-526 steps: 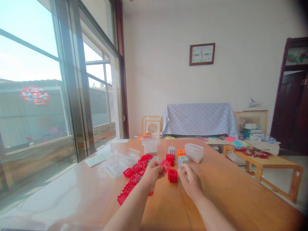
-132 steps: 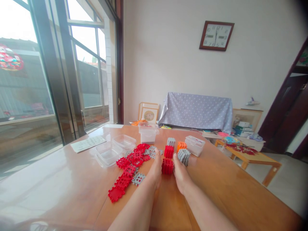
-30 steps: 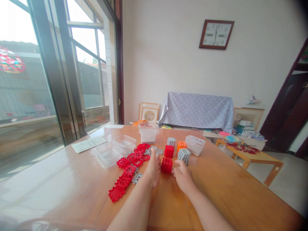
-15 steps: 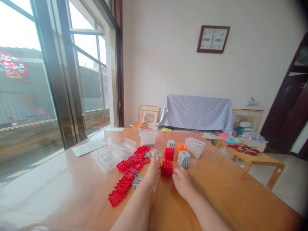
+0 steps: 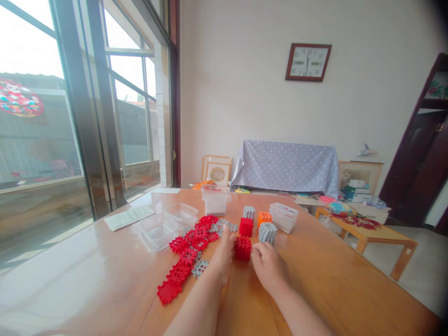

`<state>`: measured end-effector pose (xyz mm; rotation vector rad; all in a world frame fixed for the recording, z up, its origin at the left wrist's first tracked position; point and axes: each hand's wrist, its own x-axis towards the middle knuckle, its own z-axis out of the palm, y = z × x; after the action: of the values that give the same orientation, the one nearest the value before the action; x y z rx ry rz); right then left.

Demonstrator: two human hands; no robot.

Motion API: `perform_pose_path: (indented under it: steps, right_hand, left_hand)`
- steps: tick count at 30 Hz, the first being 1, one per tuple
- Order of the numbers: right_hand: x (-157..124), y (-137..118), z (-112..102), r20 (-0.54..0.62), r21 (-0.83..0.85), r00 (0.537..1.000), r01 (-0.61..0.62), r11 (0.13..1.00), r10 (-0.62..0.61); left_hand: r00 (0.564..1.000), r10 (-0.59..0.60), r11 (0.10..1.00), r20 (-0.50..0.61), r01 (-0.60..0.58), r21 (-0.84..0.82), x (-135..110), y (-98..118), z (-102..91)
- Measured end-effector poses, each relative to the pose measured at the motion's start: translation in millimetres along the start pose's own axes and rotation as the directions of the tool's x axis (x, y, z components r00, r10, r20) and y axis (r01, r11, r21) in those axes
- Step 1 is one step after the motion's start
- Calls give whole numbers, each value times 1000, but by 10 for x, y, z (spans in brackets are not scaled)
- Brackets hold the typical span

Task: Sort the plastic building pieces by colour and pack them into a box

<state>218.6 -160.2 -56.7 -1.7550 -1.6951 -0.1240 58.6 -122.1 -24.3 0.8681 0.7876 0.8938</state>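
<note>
Close to the front of the group stands a stack of red interlocking plastic tiles (image 5: 242, 248), between my two hands. My left hand (image 5: 224, 256) is on edge at the stack's left side, thumb up and fingers stretched forward. My right hand (image 5: 269, 262) has curled fingers, with its knuckles at the stack's right side; what lies inside them is hidden. Behind are another red stack (image 5: 246, 227), a grey stack (image 5: 268, 233), an orange stack (image 5: 265, 218) and a small grey stack (image 5: 248, 213). Left of my left hand, loose red tiles (image 5: 179, 274) and grey tiles (image 5: 200, 268) lie spread out.
Clear plastic tubs (image 5: 159, 229) sit at the left beside a sheet of paper (image 5: 129, 217). Further back stands a taller clear container (image 5: 215, 203). A lidded clear box (image 5: 284, 217) is at the right rear. Windows line the left side of the table (image 5: 105, 280).
The front red stack has turned slightly between my hands, showing more of its face pattern. Both hands stay beside it with little movement. The view has tilted up a little.
</note>
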Motion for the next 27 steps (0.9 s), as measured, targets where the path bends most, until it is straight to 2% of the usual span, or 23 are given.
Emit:
perform_pose_path:
  steps: [8, 22, 25, 27]
  right_hand:
    - [-10, -43, -33, -17, 13, 999, 44, 999, -44]
    - [12, -44, -14, 32, 69, 999, -34, 997, 32]
    - [19, -33, -17, 5, 106, 999, -41, 994, 41]
    - [21, -22, -20, -23, 116, 999, -27, 993, 30]
  left_hand:
    - [999, 25, 1000, 22, -25, 3, 21, -26, -10]
    - [999, 2, 1000, 40, -2, 13, -3, 1, 14]
    - [1000, 11, 1000, 17, -11, 4, -6, 2, 19]
    - [999, 3, 1000, 53, -1, -28, -12, -7, 24]
